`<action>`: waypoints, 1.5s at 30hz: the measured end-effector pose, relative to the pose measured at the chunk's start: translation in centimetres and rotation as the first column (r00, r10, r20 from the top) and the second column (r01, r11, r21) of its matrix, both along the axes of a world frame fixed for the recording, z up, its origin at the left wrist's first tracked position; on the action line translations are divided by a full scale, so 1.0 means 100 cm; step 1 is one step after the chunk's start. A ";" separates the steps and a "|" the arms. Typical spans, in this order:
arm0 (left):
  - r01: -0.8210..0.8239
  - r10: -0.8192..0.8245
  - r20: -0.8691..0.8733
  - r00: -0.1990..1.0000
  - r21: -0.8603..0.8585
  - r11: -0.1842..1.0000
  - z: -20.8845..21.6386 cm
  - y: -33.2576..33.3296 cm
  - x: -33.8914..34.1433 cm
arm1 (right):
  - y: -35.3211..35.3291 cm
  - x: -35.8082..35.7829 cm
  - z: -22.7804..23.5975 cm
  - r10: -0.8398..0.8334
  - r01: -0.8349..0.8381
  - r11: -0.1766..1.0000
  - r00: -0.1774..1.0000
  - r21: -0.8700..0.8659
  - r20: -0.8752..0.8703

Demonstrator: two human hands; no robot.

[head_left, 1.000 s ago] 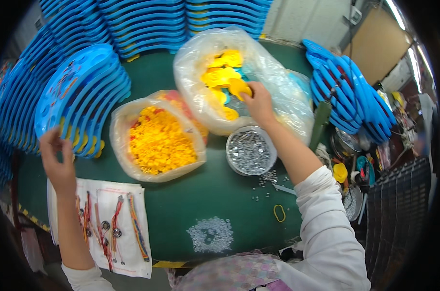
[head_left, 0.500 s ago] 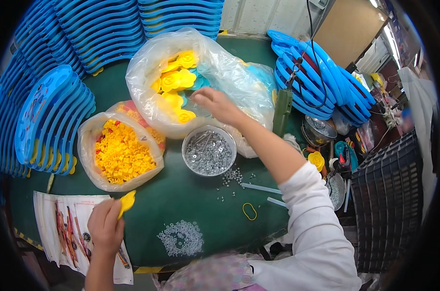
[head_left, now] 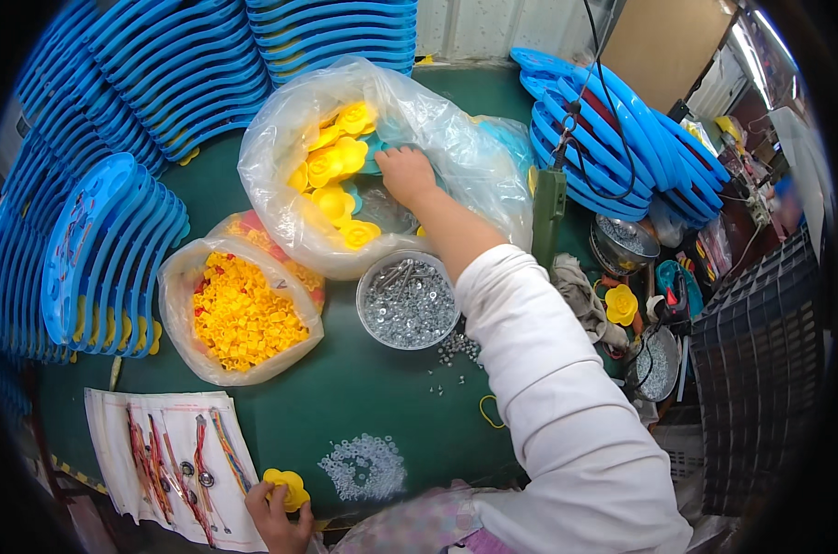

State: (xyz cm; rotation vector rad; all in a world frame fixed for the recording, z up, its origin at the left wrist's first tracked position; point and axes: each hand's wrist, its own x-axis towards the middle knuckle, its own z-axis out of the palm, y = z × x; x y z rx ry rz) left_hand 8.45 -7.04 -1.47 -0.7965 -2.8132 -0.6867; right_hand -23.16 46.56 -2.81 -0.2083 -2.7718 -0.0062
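Note:
My left hand (head_left: 276, 523) pinches a yellow flower-shaped plastic piece (head_left: 293, 487) by its edge, low over the table's front edge. My right hand (head_left: 406, 175) reaches into the mouth of a large clear plastic bag (head_left: 285, 120). Its fingers curl down beside the teal pieces (head_left: 371, 153); their tips are hidden, so I cannot make out what they grip. More yellow flower pieces (head_left: 334, 162) lie in the bag, left of that hand. Under my right forearm stands a round bowl (head_left: 360, 297) full of metal screws and washers.
A bag of small yellow parts (head_left: 244, 314) stands left of the bowl. Small clear washers (head_left: 364, 466) lie near the front. Wires rest on a paper sheet (head_left: 105, 415). Blue plastic panels (head_left: 174, 74) are stacked behind; more blue frames (head_left: 585, 138) lean right, near a hanging green tool (head_left: 548, 203).
My left hand has moved toward the table's front edge with the yellow flower piece, now turned face up. My right hand has reached farther into the large bag, its fingers curling down.

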 end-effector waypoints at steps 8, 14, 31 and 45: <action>0.009 -0.004 0.117 0.993 -0.045 0.999 0.004 0.007 -0.012 | -0.002 0.084 0.045 0.140 -0.281 0.828 0.941 -0.485 -0.306; 0.020 -0.017 0.070 0.997 -0.044 0.999 -0.015 -0.002 -0.012 | -0.030 0.173 0.091 0.137 -0.203 0.104 0.973 -0.974 -0.188; 0.000 0.004 -0.275 0.961 0.014 1.000 0.034 0.030 -0.006 | 0.159 0.284 0.158 -0.275 0.271 0.947 0.421 -0.169 -0.864; 0.270 -0.307 0.028 0.951 0.402 0.875 0.086 0.143 -0.024 | 0.086 0.349 0.201 -0.343 0.044 0.936 0.346 -0.350 -0.873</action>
